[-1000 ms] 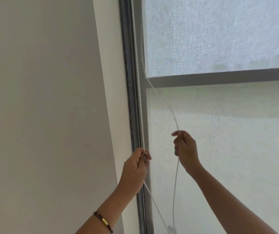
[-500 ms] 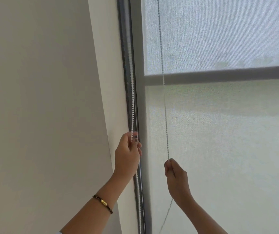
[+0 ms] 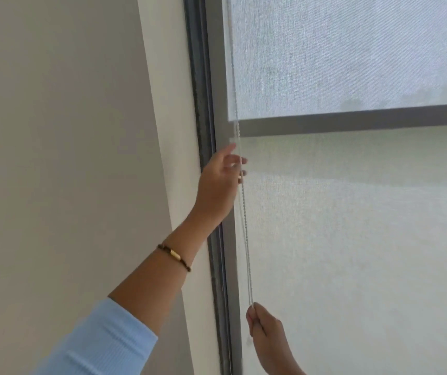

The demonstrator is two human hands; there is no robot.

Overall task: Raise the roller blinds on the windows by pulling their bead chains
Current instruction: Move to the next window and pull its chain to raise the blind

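A white translucent roller blind [image 3: 352, 239] covers the window. Its white bead chain [image 3: 245, 239] hangs in two strands along the blind's left edge. My right hand [image 3: 264, 331] is low and closed around the chain, which runs taut up from my fist. My left hand [image 3: 221, 182] is raised higher, beside the chain. Its fingers are spread and blurred, and the fingertips touch the strands without closing on them. A dark bracelet with a gold piece sits on my left wrist, above a light blue sleeve.
The dark grey upright of the window frame [image 3: 206, 104] runs just left of the chain. A grey horizontal bar [image 3: 352, 120] shows through the blind. A plain beige wall [image 3: 54, 158] fills the left side.
My right hand has pulled its strand of the chain far down. My left hand has let go of its strand, risen along the chain and spread its fingers.
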